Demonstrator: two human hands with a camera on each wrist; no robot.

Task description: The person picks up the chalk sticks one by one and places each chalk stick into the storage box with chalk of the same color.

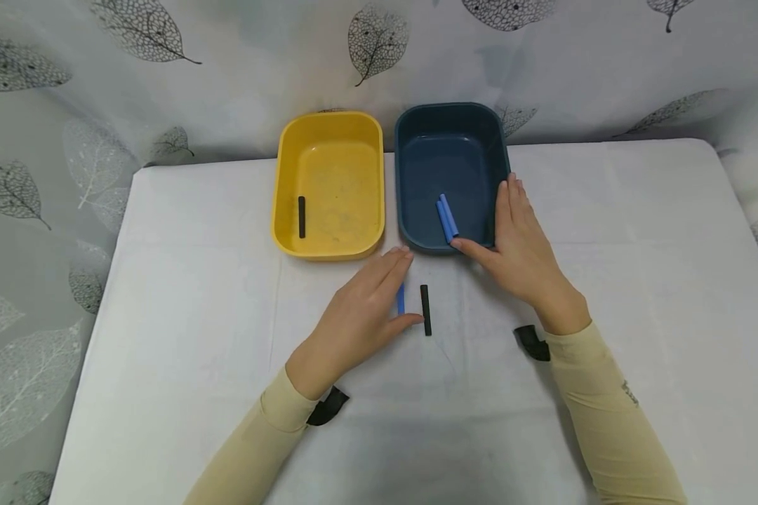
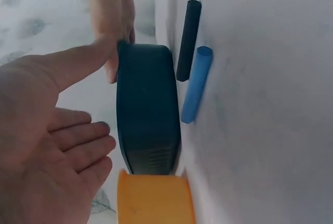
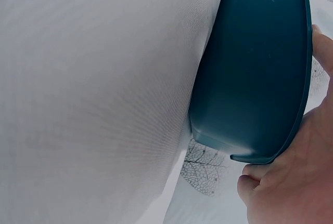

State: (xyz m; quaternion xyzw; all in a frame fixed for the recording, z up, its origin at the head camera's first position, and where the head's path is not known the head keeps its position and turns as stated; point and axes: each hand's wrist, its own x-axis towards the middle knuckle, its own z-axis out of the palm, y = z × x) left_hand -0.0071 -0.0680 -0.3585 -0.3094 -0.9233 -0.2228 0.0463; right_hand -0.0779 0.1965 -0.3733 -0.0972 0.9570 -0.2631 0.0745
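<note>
My right hand [image 1: 524, 256] rests at the near right corner of the dark blue tub [image 1: 452, 109], its fingers straight along the right side and its thumb at the front rim. Inside that tub, two blue sticks [image 1: 446, 219] lie side by side near the thumb tip. My left hand [image 1: 363, 319] hovers over the table with fingers extended and thumb spread, holding nothing. Below it lie a blue cylindrical stick [image 2: 196, 86], partly hidden in the head view, and a black stick [image 1: 426, 310] just past the thumb tip.
Left of the dark blue tub stands a yellow tub [image 1: 330, 256] with one black stick [image 1: 301, 217] in it. Both tubs sit at the back edge of the white-covered table [image 1: 196, 294]. Behind hangs a leaf-patterned curtain [image 1: 265, 63].
</note>
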